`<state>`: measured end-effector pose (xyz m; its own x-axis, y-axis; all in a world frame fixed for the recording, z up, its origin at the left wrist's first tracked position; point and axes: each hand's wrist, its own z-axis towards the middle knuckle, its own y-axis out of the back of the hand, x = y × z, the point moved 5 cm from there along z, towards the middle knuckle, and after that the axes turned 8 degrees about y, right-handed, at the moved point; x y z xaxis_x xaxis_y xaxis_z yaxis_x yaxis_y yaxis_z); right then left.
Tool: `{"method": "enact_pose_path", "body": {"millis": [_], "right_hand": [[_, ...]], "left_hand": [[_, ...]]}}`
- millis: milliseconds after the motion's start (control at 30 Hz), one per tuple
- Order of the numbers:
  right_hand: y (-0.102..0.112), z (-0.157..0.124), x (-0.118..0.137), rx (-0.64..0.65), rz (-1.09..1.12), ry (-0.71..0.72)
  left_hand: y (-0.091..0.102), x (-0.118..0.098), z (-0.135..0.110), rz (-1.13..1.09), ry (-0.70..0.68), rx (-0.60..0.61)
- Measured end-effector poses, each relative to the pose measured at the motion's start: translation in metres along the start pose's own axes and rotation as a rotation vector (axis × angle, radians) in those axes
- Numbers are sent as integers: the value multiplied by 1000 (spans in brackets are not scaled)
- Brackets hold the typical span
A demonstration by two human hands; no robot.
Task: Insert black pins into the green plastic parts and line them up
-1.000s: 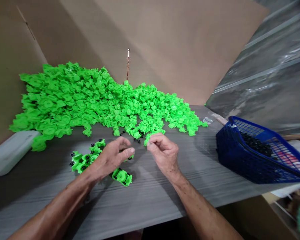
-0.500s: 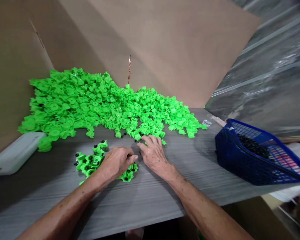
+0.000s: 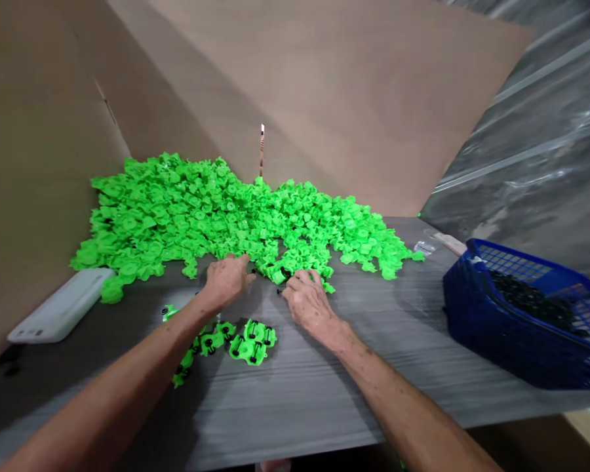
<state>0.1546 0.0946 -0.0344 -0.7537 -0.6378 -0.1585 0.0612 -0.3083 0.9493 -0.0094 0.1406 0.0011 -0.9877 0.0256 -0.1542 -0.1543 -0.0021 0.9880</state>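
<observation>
My left hand reaches to the front edge of a heap of bright green plastic toy car bodies. Its index finger and thumb are apart, beside a small black part on the table. My right hand lies at the heap's front middle, fingers curled down over the pieces; what is under them is hidden. By its fingertips show a black wheel and a green body with a black wheel. Nearer me, green car bodies with black wheels and axles lie in a cluster, partly behind my left forearm.
A blue plastic basket holding many black parts stands at the right. A white box-like object lies at the left. Tall brown boards enclose the back and left of the grey table. Clear plastic scrap lies near the basket.
My left hand has moved forward from above the wheeled cluster to the heap's edge, uncovering more of the cluster. My right hand stays nearly in place. The whole view has shifted slightly.
</observation>
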Motion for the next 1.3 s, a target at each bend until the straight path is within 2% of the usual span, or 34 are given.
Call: {"method": "enact_pose_path", "body": {"millis": [167, 300, 400, 533, 667, 800, 900, 967, 1067, 1300], "right_hand": [[2, -7, -10, -28, 114, -18], [4, -7, -14, -45, 150, -40], [7, -7, -14, -81, 159, -41], [11, -8, -14, -116, 186, -60], [13, -8, -17, -172, 208, -78], [20, -6, -20, -390, 346, -95], [29, -6, -15, -597, 527, 3], [36, -7, -10, -700, 604, 77], [44, -10, -6, -776, 642, 128], [54, -15, -1, -756, 632, 156]], "left_hand": [[-19, -12, 8, -82, -56, 45], [-24, -16, 6, -246, -160, 119], [-24, -14, 4, -431, -178, 166], [-22, -9, -3, -713, -104, 209], [-15, -12, -21, -907, -5, 249], [-8, -18, -42, -1216, 173, 387], [-6, -24, -51, -1419, 238, 507], [-4, -27, -55, -1470, 221, 572], [-2, -30, -59, -1517, 206, 625], [1, -35, -63, -1502, 199, 590]]}}
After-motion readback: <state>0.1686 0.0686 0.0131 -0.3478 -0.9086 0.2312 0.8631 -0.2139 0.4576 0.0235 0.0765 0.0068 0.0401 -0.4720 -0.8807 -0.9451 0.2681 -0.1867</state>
